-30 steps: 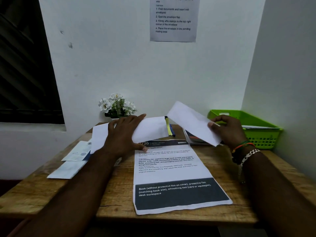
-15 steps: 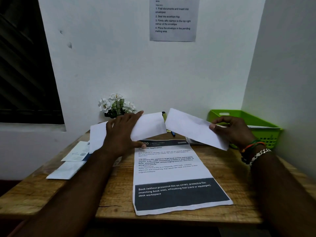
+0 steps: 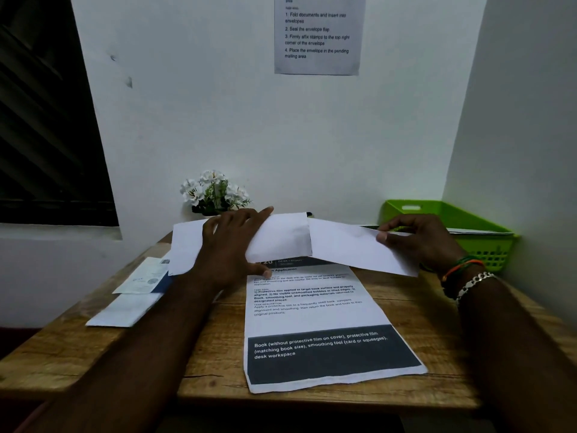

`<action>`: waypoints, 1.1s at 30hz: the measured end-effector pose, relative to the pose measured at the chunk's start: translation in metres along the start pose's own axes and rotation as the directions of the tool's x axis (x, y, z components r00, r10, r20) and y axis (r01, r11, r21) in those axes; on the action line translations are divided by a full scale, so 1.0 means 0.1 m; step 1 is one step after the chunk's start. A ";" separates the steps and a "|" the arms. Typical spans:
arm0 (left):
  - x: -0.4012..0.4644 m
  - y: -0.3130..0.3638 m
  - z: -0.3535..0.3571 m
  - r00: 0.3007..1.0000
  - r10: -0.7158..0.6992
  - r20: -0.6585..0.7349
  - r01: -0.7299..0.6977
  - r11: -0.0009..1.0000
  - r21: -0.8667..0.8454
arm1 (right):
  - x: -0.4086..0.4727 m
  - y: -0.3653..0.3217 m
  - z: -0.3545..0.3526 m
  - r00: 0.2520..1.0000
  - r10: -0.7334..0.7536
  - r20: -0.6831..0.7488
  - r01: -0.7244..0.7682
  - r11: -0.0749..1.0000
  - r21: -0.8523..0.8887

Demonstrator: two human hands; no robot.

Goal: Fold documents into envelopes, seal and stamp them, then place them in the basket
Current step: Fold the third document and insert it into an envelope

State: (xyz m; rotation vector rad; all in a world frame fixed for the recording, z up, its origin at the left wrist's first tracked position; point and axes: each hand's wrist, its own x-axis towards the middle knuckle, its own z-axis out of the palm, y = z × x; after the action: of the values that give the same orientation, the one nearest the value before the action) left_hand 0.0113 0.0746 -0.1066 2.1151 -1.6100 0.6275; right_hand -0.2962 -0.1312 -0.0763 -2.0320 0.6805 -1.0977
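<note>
left hand (image 3: 232, 245) gripping white folded paper (image 3: 274, 237) over wooden desk (image 3: 437, 323) | right hand (image 3: 418, 242) pinching white flat envelope (image 3: 346, 248) | envelope lowered since a second ago, edge now meeting paper (insertion probably next) | green plastic basket (image 3: 468, 214) at right

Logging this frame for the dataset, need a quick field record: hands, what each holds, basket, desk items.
left hand: grips white envelope, above the desk
right hand: pinches folded white paper, its end at the envelope's opening
green basket: far right, holds flat papers
printed sheet: flat on wooden desk
spare envelopes: desk's left
insertion: not yet done
</note>
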 end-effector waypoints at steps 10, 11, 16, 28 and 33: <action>-0.04 0.29 0.06 0.985 0.157 0.075 -0.160 0.986 0.043 | -0.06 -0.11 0.36 0.994 -0.085 0.063 0.087 0.996 -0.023; -0.05 0.33 0.07 0.982 0.173 0.077 -0.178 0.983 0.051 | -0.06 -0.12 0.43 0.992 -0.100 0.079 0.102 0.995 -0.023; -0.04 0.36 0.10 0.979 0.191 0.071 -0.194 0.980 0.048 | -0.06 -0.11 0.55 0.995 -0.044 0.087 0.039 0.997 0.064; -0.04 0.36 0.07 0.985 0.165 0.051 -0.168 0.984 0.052 | -0.18 -0.24 0.56 0.994 0.084 0.071 -0.098 0.969 0.228; -0.04 0.35 0.09 0.986 0.164 0.044 -0.166 0.984 0.058 | -0.16 -0.24 0.54 0.989 0.087 0.117 -0.113 0.963 0.245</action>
State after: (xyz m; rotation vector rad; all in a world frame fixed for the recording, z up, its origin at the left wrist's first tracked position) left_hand -0.0230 0.0636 -0.1148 2.0629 -1.8233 0.7014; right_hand -0.2547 -0.0868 -0.0852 -1.8050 0.5542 -0.9590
